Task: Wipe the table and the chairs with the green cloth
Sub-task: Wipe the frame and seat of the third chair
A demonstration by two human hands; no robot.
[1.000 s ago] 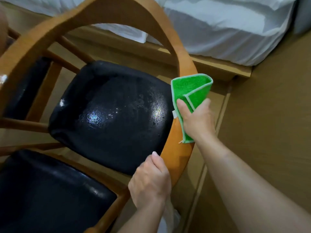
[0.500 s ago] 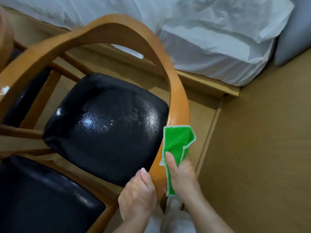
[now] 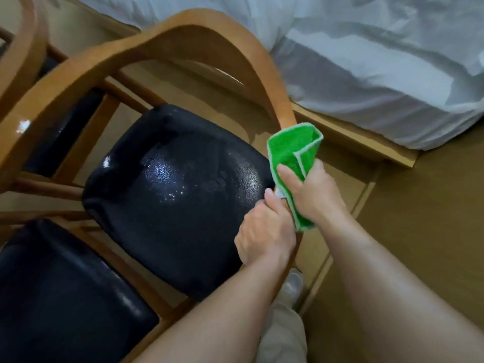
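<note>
Two hands: right hand (image 3: 314, 195) grips one green cloth (image 3: 292, 153); chairs (image 3: 188, 40) probably two.

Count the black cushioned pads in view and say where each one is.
3. The large shiny pad sits inside the curved wooden frame, a second pad lies at lower left, and a third shows partly behind the frame at left. Others may be hidden.

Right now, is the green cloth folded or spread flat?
Folded. The green cloth is doubled around the chair's wooden rail, its white edge turning back over itself, and the right hand grips it there.
</note>
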